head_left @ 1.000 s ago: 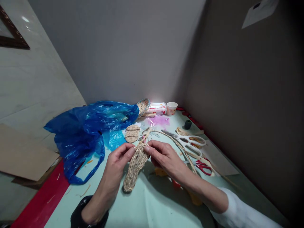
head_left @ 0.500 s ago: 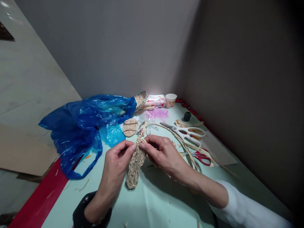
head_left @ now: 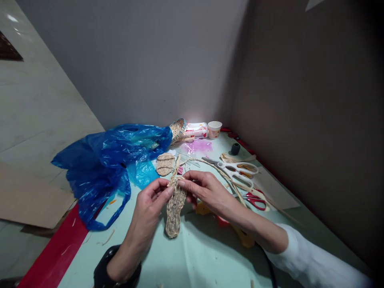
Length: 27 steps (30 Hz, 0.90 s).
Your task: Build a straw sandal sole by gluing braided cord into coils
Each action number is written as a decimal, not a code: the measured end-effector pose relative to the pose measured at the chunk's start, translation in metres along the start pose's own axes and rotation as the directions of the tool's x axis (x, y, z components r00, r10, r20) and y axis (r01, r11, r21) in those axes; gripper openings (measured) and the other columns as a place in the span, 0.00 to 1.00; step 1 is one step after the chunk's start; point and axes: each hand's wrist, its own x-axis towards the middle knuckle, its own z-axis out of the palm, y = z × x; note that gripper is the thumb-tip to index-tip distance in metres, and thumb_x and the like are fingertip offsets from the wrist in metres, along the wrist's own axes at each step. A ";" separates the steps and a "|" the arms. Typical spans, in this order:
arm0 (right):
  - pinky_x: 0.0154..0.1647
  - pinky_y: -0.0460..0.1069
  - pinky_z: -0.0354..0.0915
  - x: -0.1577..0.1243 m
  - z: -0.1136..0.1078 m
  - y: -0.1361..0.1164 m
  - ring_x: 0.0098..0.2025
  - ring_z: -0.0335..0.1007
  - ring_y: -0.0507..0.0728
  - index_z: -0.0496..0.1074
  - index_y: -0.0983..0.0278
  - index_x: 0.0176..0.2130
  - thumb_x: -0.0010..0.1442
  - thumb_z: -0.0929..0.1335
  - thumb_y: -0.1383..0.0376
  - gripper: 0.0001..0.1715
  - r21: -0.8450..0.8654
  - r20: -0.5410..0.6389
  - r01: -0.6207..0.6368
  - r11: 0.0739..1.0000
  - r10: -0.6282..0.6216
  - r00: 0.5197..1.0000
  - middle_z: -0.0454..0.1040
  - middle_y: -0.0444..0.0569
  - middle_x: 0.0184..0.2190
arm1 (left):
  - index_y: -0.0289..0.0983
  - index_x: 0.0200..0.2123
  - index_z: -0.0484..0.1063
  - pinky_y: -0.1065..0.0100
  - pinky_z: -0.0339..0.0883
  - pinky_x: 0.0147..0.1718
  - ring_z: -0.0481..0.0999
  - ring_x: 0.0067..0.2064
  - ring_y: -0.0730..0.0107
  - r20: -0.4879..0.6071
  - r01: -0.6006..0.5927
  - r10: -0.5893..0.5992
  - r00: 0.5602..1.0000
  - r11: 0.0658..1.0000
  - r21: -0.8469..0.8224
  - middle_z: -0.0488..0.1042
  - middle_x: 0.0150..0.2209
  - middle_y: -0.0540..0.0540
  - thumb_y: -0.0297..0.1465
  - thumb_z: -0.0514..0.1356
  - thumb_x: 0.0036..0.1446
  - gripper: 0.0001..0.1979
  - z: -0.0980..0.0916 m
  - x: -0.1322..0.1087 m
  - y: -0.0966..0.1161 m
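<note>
A long, narrow piece of braided straw (head_left: 175, 212), sole-shaped and sewn from coiled plait, hangs between my hands above the table. My left hand (head_left: 151, 200) pinches its upper left edge between thumb and fingers. On the upper right edge, my right hand (head_left: 202, 186) closes with its thumb in front and the fingers partly hidden behind. From the top of the piece a loose straw braid (head_left: 177, 165) sticks up, and a longer strand curves off to the right. Just beyond my left hand lies an oval woven straw piece (head_left: 165, 164) with dark lines across it.
White-handled scissors (head_left: 240, 170) and red-handled scissors (head_left: 255, 200) lie at the right. A crumpled blue plastic bag (head_left: 99, 160) spreads over the left. Behind stand a paper cup (head_left: 215, 130) and a dark thread spool (head_left: 235, 149). A yellow tool (head_left: 246, 239) shows under my right forearm.
The straw piece has tilted slightly, its lower end shifting right. Both hands keep their pinch on it. More of the yellow tool under my right forearm now shows.
</note>
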 end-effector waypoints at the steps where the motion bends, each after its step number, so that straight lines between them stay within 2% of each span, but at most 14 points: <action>1: 0.29 0.46 0.62 0.000 0.000 0.001 0.24 0.66 0.51 0.68 0.63 0.32 0.67 0.65 0.53 0.17 0.025 0.015 0.000 1.000 0.000 1.000 0.70 0.40 0.24 | 0.37 0.35 0.75 0.70 0.64 0.37 0.72 0.36 0.69 0.000 0.003 -0.003 1.000 1.000 -0.005 0.76 0.32 0.51 0.37 0.67 0.57 0.09 0.000 0.000 0.000; 3: 0.30 0.46 0.63 0.000 0.001 0.003 0.26 0.66 0.51 0.69 0.63 0.35 0.67 0.66 0.53 0.17 0.061 0.030 0.005 0.998 -0.006 1.000 0.70 0.41 0.26 | 0.37 0.35 0.75 0.70 0.64 0.36 0.72 0.35 0.70 -0.005 0.009 -0.009 1.000 1.000 -0.013 0.76 0.32 0.51 0.36 0.67 0.57 0.09 0.000 0.000 0.000; 9: 0.28 0.45 0.56 0.000 0.004 0.003 0.25 0.58 0.49 0.70 0.64 0.30 0.64 0.68 0.57 0.15 0.061 -0.019 0.017 0.998 -0.016 1.000 0.64 0.39 0.22 | 0.37 0.34 0.77 0.71 0.64 0.35 0.71 0.33 0.71 -0.013 0.020 -0.020 1.000 1.000 0.000 0.77 0.31 0.51 0.36 0.68 0.55 0.09 0.002 -0.002 -0.001; 13: 0.27 0.45 0.54 0.000 0.009 0.005 0.25 0.56 0.49 0.71 0.65 0.29 0.61 0.70 0.59 0.13 0.037 -0.094 0.003 0.999 0.000 0.996 0.64 0.39 0.22 | 0.37 0.31 0.77 0.72 0.62 0.33 0.70 0.31 0.72 -0.025 0.010 -0.010 1.000 1.000 0.021 0.75 0.29 0.52 0.36 0.69 0.53 0.09 0.002 -0.003 -0.003; 16: 0.28 0.46 0.55 0.000 0.010 0.005 0.25 0.58 0.50 0.71 0.65 0.29 0.61 0.69 0.61 0.12 0.020 -0.103 -0.010 1.000 0.012 0.995 0.65 0.40 0.22 | 0.37 0.30 0.76 0.72 0.62 0.32 0.69 0.31 0.71 -0.023 0.013 -0.013 1.000 1.000 0.014 0.74 0.28 0.52 0.36 0.69 0.53 0.09 0.003 -0.002 -0.004; 22: 0.34 0.49 0.61 -0.001 -0.003 -0.005 0.29 0.65 0.53 0.67 0.63 0.28 0.70 0.59 0.53 0.25 -0.027 -0.022 0.000 1.000 -0.001 1.000 0.68 0.43 0.25 | 0.37 0.32 0.74 0.70 0.63 0.34 0.70 0.32 0.69 -0.022 0.026 -0.026 0.999 0.999 -0.034 0.74 0.28 0.51 0.37 0.67 0.54 0.10 0.006 -0.001 -0.005; 27: 0.35 0.49 0.60 0.001 -0.001 0.000 0.33 0.65 0.55 0.70 0.63 0.36 0.62 0.68 0.57 0.11 -0.077 -0.037 -0.003 0.997 0.000 0.999 0.71 0.44 0.30 | 0.37 0.34 0.75 0.71 0.62 0.36 0.69 0.34 0.71 -0.046 0.014 -0.018 0.999 0.997 -0.075 0.74 0.31 0.51 0.37 0.67 0.56 0.09 0.005 -0.002 -0.005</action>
